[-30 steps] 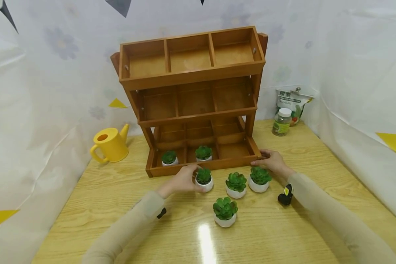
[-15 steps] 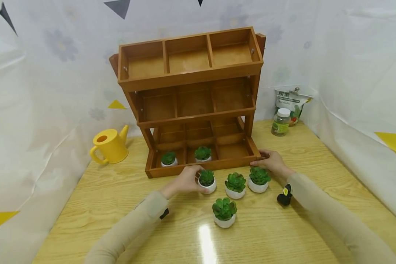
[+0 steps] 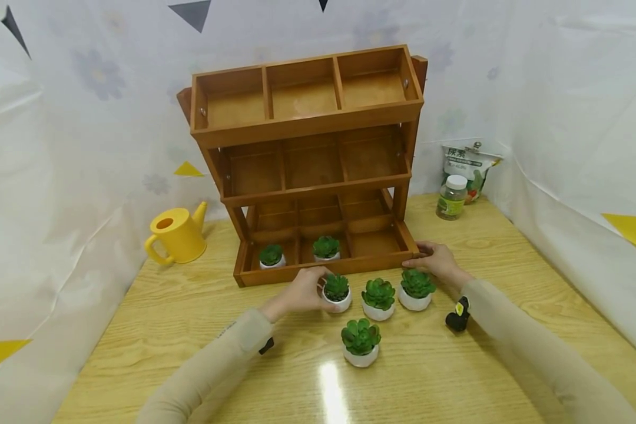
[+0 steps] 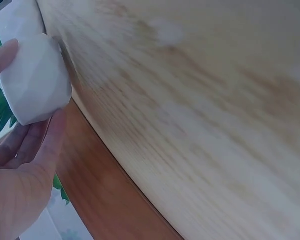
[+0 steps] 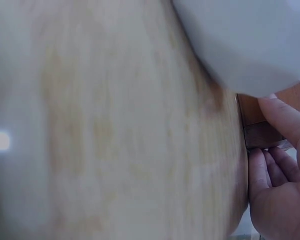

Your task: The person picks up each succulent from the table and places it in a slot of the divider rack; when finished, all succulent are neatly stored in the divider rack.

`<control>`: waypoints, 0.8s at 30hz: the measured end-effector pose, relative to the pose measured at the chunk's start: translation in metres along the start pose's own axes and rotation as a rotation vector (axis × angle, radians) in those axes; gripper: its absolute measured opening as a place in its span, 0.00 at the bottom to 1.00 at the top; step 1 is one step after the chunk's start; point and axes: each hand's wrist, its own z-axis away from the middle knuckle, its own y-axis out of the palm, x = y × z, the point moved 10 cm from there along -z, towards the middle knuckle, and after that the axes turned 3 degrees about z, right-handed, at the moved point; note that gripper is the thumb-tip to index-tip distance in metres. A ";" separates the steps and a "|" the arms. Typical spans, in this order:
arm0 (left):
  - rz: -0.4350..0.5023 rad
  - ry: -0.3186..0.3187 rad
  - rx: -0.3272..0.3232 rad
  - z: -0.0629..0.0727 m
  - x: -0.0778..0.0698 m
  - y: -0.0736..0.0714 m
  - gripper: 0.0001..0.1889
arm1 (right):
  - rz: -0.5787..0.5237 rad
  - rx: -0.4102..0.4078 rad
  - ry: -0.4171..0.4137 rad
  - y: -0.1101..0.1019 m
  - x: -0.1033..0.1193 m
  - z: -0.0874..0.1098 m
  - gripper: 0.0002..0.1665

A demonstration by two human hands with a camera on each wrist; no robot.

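Thumb and fingers of the left hand [image 3: 301, 292] grip a small white faceted pot with a spiky green succulent [image 3: 337, 293], upright just in front of a three-tier brown wooden rack [image 3: 307, 125]. Whether its base bears on the pale wood-grained table [image 3: 153, 353] cannot be told. The right hand [image 3: 439, 261] grips the rack's near right corner, with the thumb on the front board and the fingers bent at the end.

The step in hand looks to be positioning the held pot, with the right hand probably steadying the rack. If that pot is bound for the rack, the next move calls for a lift clear of the low front board; if it stays on the table, the left hand needs only to let go without nudging its neighbour.

In the rack's lowest tier, the front row holds a dark green succulent in a white pot [image 3: 272, 257] in the left compartment and a leafy green succulent in a white pot [image 3: 326, 248] in the middle one; no other pots show in the rack.

Three broad-leaved succulents in white pots stand on the table: one just right of the held pot [image 3: 378, 299], one farther right by the right hand [image 3: 416, 289], and one nearest [image 3: 361, 342]. A yellow plastic watering can [image 3: 179, 237] stands to the left; its contents are hidden.
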 end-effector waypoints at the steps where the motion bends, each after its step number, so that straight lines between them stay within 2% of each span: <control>1: 0.001 0.005 -0.003 0.000 -0.001 0.000 0.34 | 0.000 -0.001 0.000 0.000 0.000 0.000 0.53; 8: -0.002 0.047 -0.060 -0.004 -0.007 -0.003 0.32 | 0.009 0.000 -0.012 -0.001 0.003 0.002 0.52; 17: 0.025 0.070 -0.206 -0.009 -0.020 -0.018 0.34 | 0.033 -0.013 -0.021 -0.002 0.002 0.000 0.51; 24: 0.041 0.072 -0.254 -0.013 -0.027 -0.021 0.33 | 0.029 -0.017 -0.024 -0.002 0.002 0.000 0.49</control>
